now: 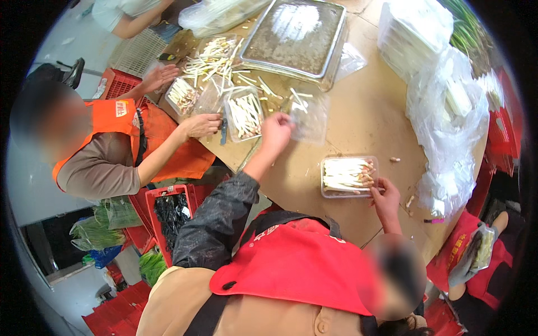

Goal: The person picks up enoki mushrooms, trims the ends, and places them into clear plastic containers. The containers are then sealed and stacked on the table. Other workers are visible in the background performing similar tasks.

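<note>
My left hand (278, 129) is between a filled clear plastic tray (243, 113) and another clear plastic tray (315, 119) with a few pale stems in it. Its fingertips are drawn together at the second tray's left edge; whether they pinch anything is unclear. My right hand (384, 197) holds the lower right corner of a clear plastic tray of trimmed pale stems (349, 174), which lie side by side with brownish ends to the right. A loose heap of the same stems (214, 54) lies farther off.
At left, a co-worker's hand (204, 125) is beside a dark-handled knife (223, 131); the other hand (159, 77) is near a smaller filled tray (182, 95). A metal tray (294, 35) stands on the table (365, 126). Plastic bags (445, 138) line the right side.
</note>
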A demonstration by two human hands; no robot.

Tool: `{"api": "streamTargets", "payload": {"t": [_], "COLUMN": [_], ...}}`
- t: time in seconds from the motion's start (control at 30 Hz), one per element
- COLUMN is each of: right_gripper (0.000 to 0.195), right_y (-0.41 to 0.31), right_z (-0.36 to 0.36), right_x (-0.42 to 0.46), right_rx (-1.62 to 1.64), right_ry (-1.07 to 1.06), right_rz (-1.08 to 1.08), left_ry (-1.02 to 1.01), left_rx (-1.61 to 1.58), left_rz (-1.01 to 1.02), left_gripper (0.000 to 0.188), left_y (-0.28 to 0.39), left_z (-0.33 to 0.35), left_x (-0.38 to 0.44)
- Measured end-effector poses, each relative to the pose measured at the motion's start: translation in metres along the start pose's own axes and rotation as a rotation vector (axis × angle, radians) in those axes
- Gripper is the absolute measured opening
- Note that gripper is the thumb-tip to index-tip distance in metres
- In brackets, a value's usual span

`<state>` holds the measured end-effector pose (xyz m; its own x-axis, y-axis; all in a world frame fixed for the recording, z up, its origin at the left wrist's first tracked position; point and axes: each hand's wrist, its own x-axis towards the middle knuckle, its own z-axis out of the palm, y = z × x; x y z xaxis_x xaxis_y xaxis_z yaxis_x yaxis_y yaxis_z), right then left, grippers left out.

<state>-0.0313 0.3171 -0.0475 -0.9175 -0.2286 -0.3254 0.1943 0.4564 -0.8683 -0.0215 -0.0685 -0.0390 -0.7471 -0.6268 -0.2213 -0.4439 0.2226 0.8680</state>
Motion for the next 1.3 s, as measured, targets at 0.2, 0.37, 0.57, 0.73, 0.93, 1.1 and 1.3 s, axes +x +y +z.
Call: {"api": "streamTargets", "payload": {"t": [0.2, 0.37, 0.57, 0.73, 0.93, 1.1, 1.3], "right_gripper": [0.017, 0.019, 0.020, 0.016, 0.018, 0.033, 0.019], "right_y": [-0.029, -0.074, -0.193, -0.267, -0.291, -0.291, -0.193], "right_z": [-0.005, -0.025, 0.006, 0.080, 0.149, 0.142, 0.067], "right_x": [-0.001, 0.014, 0.088, 0.178, 0.265, 0.253, 0.187], "right_rx": [0.359, 0.414, 0.470, 0.608, 0.464, 0.526, 0.273], "right_ry": [-0.023, -0.063, -0.080, -0.079, -0.002, 0.028, 0.300], "right_rz": [0.179, 0.164, 0.017, -0.086, -0.003, -0.160, -0.159], "left_ry": [-0.094, -0.058, -0.111, -0.159, -0.176, -0.208, -0.292], "left_rx": [0.262, 0.269, 0.168, 0.112, 0.060, 0.085, 0.205], "left_rz": [0.178, 0.349, 0.325, 0.335, 0.301, 0.267, 0.401], "left_gripper": [0.024, 0.020, 0.014, 0.014, 0.015, 0.014, 0.012], "left_y": [-0.008, -0.015, -0.006, 0.014, 0.022, 0.041, 0.048], "left_z": [-0.024, -0.046, -0.063, -0.083, -0.107, -0.115, -0.108], "left_x": [-0.059, -0.079, -0.092, -0.098, -0.091, -0.075, -0.053]}}
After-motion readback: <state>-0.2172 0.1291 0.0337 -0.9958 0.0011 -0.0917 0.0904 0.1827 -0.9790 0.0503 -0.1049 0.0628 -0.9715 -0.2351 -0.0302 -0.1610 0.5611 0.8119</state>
